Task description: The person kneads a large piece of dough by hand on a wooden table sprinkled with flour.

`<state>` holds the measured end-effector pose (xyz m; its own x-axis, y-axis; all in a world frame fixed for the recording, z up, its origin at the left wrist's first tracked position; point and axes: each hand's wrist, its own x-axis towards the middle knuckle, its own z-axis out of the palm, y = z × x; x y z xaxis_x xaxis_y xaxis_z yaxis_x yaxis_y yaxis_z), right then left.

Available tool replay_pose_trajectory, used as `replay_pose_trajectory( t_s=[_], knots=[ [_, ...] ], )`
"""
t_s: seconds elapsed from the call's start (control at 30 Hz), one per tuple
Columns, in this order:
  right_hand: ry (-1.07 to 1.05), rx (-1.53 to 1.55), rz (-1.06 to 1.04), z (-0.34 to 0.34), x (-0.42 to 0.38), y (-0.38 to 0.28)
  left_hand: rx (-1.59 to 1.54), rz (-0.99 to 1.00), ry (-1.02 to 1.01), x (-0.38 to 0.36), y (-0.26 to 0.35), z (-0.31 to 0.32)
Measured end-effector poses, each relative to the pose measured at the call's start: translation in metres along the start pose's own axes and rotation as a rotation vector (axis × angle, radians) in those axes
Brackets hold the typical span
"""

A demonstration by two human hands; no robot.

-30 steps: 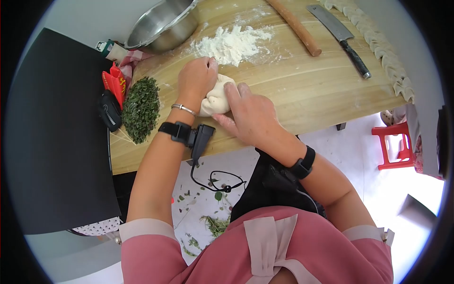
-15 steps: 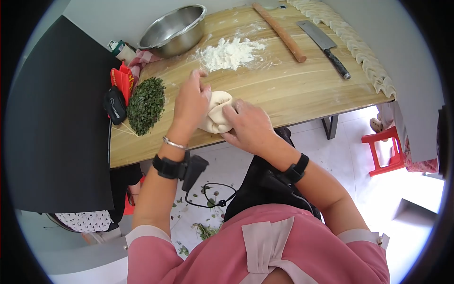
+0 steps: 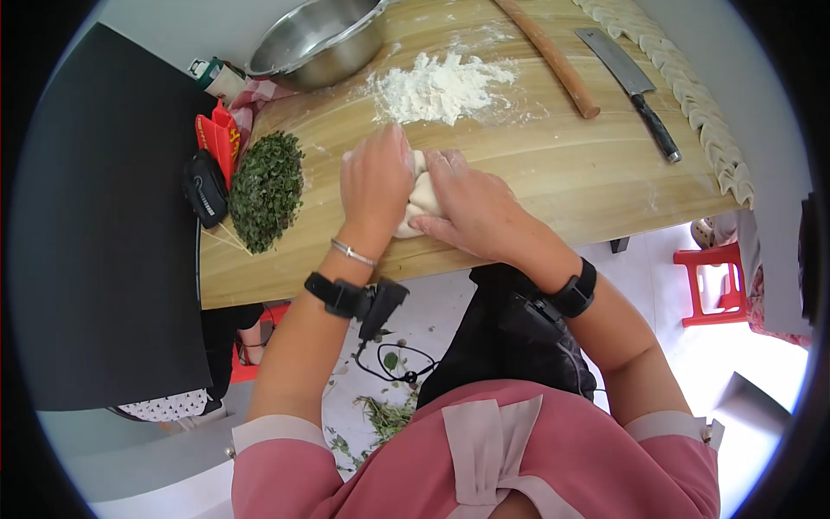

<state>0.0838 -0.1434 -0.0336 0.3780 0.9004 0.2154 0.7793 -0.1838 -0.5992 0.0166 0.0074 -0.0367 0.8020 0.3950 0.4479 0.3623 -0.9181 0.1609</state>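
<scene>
A lump of pale dough (image 3: 423, 199) lies near the front edge of the wooden table, its surface folded and creased. My left hand (image 3: 378, 183) presses down along the dough's left side, fingers curled over its far end. From the right, my right hand (image 3: 471, 201) grips it, with the thumb across the near part and the fingers over the far part. Much of the dough is covered by both hands. Just beyond them is a heap of white flour (image 3: 443, 88).
A steel bowl (image 3: 320, 48) stands at the back left. Chopped greens (image 3: 266, 192), a black case (image 3: 206, 189) and a red packet (image 3: 219, 137) sit left. To the right are a rolling pin (image 3: 553, 60), a cleaver (image 3: 629, 86) and a row of dumplings (image 3: 705, 121). A red stool (image 3: 713, 281) stands beyond.
My left hand has come down from a raised position onto the dough. Both hands press closer together, and the dough is more covered. The camera view has shifted slightly.
</scene>
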Motion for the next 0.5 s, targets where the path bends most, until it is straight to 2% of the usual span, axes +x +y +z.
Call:
replay_pose_trajectory(
  t_s=[0.07, 0.17, 0.27, 0.5],
  knots=[
    [-0.017, -0.012, 0.070, 0.000, 0.010, -0.002, -0.027, 0.000, -0.015, 0.017, -0.007, 0.009],
    [0.036, -0.064, 0.101, 0.007, 0.020, 0.000, 0.136, -0.046, 0.001, 0.030, -0.014, 0.014],
    [0.117, -0.071, 0.084, 0.015, 0.021, 0.001, 0.069, -0.269, -0.139, 0.033, -0.012, 0.011],
    [0.235, -0.013, 0.124, 0.020, 0.008, 0.000, 0.082, -0.326, 0.027, 0.006, -0.028, 0.012]
  ],
)
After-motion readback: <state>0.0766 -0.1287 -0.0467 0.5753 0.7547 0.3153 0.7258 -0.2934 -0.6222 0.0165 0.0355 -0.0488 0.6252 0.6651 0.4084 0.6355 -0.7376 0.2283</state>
